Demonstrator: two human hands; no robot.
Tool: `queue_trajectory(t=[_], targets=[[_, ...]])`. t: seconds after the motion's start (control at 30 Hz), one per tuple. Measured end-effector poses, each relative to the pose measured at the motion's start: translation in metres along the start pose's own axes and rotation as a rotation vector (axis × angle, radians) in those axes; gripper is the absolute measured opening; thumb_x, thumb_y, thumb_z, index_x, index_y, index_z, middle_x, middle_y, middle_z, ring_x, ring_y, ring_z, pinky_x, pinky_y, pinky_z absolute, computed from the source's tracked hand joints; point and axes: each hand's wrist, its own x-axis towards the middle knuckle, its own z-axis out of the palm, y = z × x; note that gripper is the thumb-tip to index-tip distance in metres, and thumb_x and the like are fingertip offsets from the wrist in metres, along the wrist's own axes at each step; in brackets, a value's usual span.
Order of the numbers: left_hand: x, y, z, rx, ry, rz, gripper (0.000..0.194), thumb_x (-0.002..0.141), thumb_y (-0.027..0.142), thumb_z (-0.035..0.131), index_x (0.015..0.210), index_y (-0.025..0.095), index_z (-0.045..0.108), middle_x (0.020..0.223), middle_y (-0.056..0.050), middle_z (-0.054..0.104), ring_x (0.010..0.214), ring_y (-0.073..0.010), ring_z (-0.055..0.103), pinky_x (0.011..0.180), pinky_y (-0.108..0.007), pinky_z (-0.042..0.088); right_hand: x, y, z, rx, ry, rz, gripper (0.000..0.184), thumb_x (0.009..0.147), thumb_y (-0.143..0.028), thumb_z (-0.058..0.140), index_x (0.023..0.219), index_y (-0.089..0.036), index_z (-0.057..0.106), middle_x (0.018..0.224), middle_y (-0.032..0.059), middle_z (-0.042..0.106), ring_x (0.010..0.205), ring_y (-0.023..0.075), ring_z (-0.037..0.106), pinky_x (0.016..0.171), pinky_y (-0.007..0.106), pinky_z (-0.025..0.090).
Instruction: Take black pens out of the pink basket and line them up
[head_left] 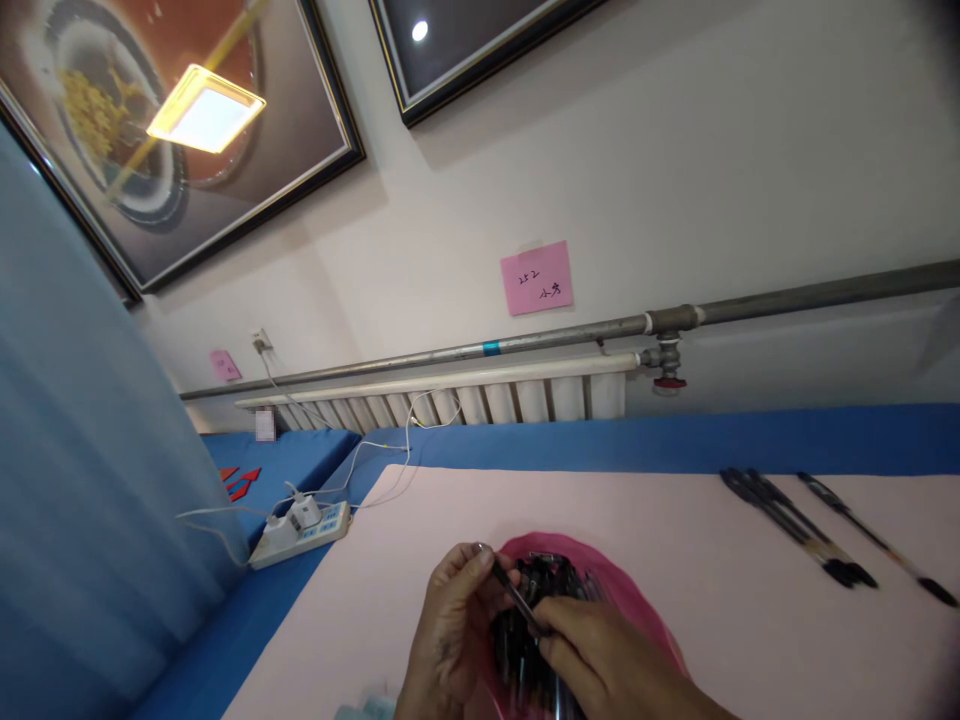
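My left hand (448,625) and my right hand (600,655) meet over a pink plastic bag (652,610) filled with several black pen parts (529,640). Both hands pinch one thin dark pen piece (514,590) that slants between them, the left at its upper end, the right at its lower end. The bag lies on a pale pink sheet (637,510) that covers the table.
Several finished black pens (802,528) lie on the sheet at the right. A white power strip (300,535) with plugs and cables sits on the blue cloth (247,620) at the left. A blue partition (90,480) stands at left; radiator (480,400) and pipe run along the wall.
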Motion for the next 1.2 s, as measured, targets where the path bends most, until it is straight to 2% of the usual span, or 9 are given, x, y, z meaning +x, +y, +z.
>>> queue_trajectory(t=[0.17,0.37,0.57,0.63,0.7,0.8,0.93,1.07,1.2], targets=[[0.001,0.000,-0.001,-0.005,0.009,-0.020,0.018,0.063,0.023,0.073,0.074,0.013,0.063,0.070,-0.005,0.068,0.065,-0.0151,0.063,0.065,-0.026,0.046,0.002,-0.002,-0.002,-0.011,0.008,0.005,0.020,0.081,-0.011,0.038,0.072,-0.019,0.054,0.078,0.0029,0.065,0.072,0.0154,0.058,0.065,0.026,0.040],[-0.002,0.002,0.002,0.005,-0.005,0.001,0.016,0.062,0.023,0.074,0.065,0.013,0.061,0.066,-0.004,0.066,0.063,-0.0141,0.062,0.063,-0.024,0.046,0.002,-0.001,0.002,0.023,-0.012,0.019,0.019,0.081,-0.014,0.040,0.066,-0.020,0.050,0.071,0.0009,0.062,0.066,0.0140,0.056,0.060,0.026,0.039],[-0.003,0.004,0.003,0.084,-0.009,0.044,0.018,0.064,0.028,0.072,0.071,0.013,0.062,0.071,-0.004,0.066,0.067,-0.0145,0.061,0.067,-0.026,0.045,0.002,0.007,0.002,0.054,0.004,0.014,0.021,0.082,-0.015,0.040,0.062,-0.020,0.047,0.064,-0.0024,0.057,0.061,0.0119,0.051,0.057,0.025,0.036],[-0.002,0.004,0.000,0.215,0.050,0.082,0.023,0.066,0.032,0.070,0.079,0.014,0.062,0.074,-0.005,0.065,0.066,-0.0141,0.060,0.065,-0.026,0.044,0.003,0.009,-0.004,0.049,0.015,0.019,0.021,0.082,-0.016,0.039,0.063,-0.020,0.048,0.066,-0.0024,0.058,0.062,0.0122,0.051,0.057,0.025,0.036],[-0.002,0.006,-0.004,0.439,0.109,0.133,0.023,0.067,0.034,0.067,0.078,0.014,0.062,0.067,-0.003,0.063,0.060,-0.0127,0.056,0.060,-0.025,0.041,0.004,0.012,-0.012,0.027,0.047,0.036,0.020,0.082,-0.018,0.039,0.065,-0.020,0.050,0.067,-0.0020,0.058,0.062,0.0129,0.052,0.058,0.026,0.037],[-0.006,0.010,-0.012,0.894,0.179,0.220,0.015,0.069,0.031,0.062,0.064,0.017,0.059,0.056,0.000,0.055,0.054,-0.0126,0.048,0.055,-0.025,0.033,0.004,0.015,-0.022,0.009,0.086,0.048,0.021,0.083,-0.020,0.038,0.067,-0.020,0.052,0.068,-0.0019,0.059,0.062,0.0135,0.052,0.059,0.026,0.037],[-0.013,0.009,-0.014,1.419,0.269,0.333,0.012,0.062,0.023,0.064,0.052,0.020,0.058,0.060,-0.001,0.050,0.059,-0.0160,0.043,0.059,-0.029,0.026,0.003,0.016,-0.028,-0.008,0.123,0.048,0.021,0.083,-0.020,0.038,0.067,-0.020,0.052,0.067,-0.0024,0.059,0.062,0.0132,0.052,0.059,0.026,0.037],[-0.016,0.001,-0.010,1.562,0.227,0.374,0.010,0.054,0.017,0.067,0.050,0.021,0.059,0.061,-0.003,0.045,0.067,-0.0217,0.043,0.068,-0.033,0.026,0.003,0.015,-0.027,-0.030,0.126,0.042,0.021,0.083,-0.020,0.038,0.068,-0.020,0.053,0.068,-0.0022,0.059,0.062,0.0132,0.051,0.058,0.026,0.037],[-0.016,-0.006,-0.007,1.645,0.242,0.372,0.007,0.052,0.014,0.065,0.052,0.021,0.062,0.068,-0.007,0.051,0.079,-0.0274,0.045,0.076,-0.039,0.025,0.004,0.015,-0.026,-0.038,0.136,0.033,0.019,0.082,-0.019,0.039,0.068,-0.020,0.053,0.067,-0.0022,0.059,0.061,0.0129,0.051,0.058,0.025,0.036]])
